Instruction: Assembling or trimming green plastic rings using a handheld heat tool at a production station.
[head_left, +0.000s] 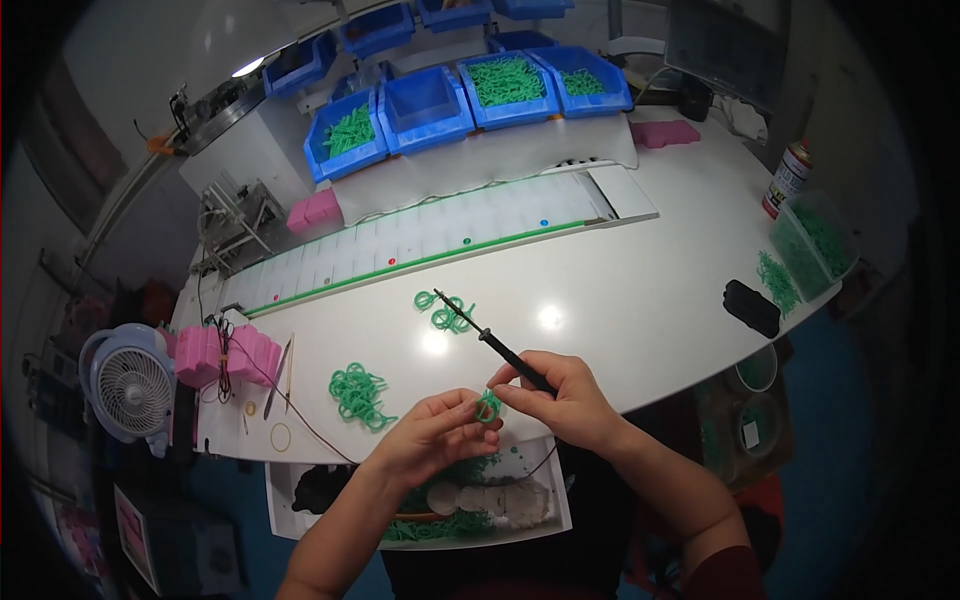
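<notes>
My left hand (428, 438) pinches a small green plastic ring piece (487, 408) between thumb and fingertips, above the table's near edge. Held in my right hand (572, 400) is a soldering-iron-like tool (518, 366) with a black handle and thin metal shaft, its tip pointing up and to the left. The right thumb and fingertip meet the ring piece's upper side; whether they grip it too I cannot tell. A pile of green ring pieces (358, 396) lies left of my hands. Several more green rings (453, 315) sit beyond, near the tool's tip.
An open drawer (557, 522) with green scraps is under my hands. Across the table runs a long white strip track (400, 236) with a green edge, blue bins (424, 105) behind it. A fan (135, 388) and pink blocks (254, 352) stand left; a clear tub (822, 250) right.
</notes>
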Tool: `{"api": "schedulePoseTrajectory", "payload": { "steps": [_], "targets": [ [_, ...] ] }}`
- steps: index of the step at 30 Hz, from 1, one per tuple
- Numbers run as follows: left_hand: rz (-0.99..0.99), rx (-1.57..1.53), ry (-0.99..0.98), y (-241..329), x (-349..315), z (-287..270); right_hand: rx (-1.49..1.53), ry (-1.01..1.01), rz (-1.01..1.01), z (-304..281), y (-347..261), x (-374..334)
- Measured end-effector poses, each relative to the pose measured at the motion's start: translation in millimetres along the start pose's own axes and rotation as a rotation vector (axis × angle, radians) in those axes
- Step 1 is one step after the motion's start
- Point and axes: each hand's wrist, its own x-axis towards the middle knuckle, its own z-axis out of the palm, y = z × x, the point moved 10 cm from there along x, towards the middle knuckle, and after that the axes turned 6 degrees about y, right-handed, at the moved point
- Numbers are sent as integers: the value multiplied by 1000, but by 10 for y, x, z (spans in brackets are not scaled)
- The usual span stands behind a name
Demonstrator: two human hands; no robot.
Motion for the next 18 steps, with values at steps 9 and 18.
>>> {"api": "schedulePoseTrajectory", "payload": {
  "steps": [9, 18],
  "targets": [
    [20, -26, -9, 0, 13, 27, -10, 10, 48, 36, 88, 9],
    [19, -19, 13, -17, 20, -32, -17, 8, 78, 59, 144, 14]
  ]
}}
